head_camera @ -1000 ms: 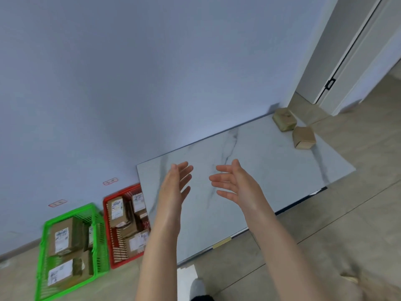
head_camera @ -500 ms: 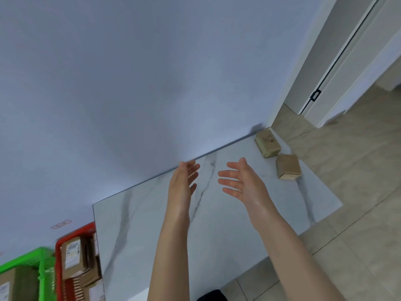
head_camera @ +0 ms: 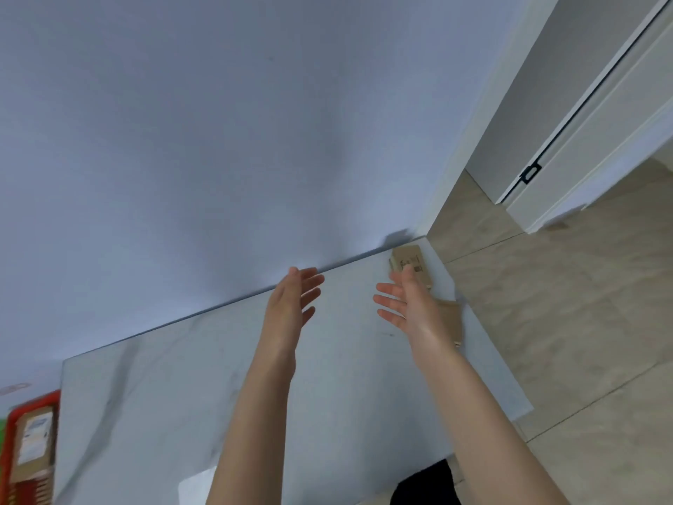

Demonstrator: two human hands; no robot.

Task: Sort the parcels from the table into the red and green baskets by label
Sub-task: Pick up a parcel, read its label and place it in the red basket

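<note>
Two small brown cardboard parcels lie at the far right corner of the marble table (head_camera: pixel 182 395). The far parcel (head_camera: pixel 409 260) shows dark print on top. The near parcel (head_camera: pixel 451 320) is partly hidden behind my right hand (head_camera: pixel 408 304). That hand hovers with fingers spread, holding nothing, just in front of both parcels. My left hand (head_camera: pixel 291 300) is raised over the table's back edge, fingers straight and empty. The red basket (head_camera: pixel 22 413) peeks in at the lower left with a labelled parcel (head_camera: pixel 34 442) inside. A sliver of green basket (head_camera: pixel 3 431) shows at the left edge.
A blue-grey wall (head_camera: pixel 218 140) runs along the table's back edge. To the right are tiled floor (head_camera: pixel 564 340) and a white door frame (head_camera: pixel 582 158). A dark shoe (head_camera: pixel 426 482) shows by the table's near edge.
The view has swung right and closer to the table. Both hands have moved toward the two parcels; my right hand now covers part of the near one. The baskets have slid almost out of view.
</note>
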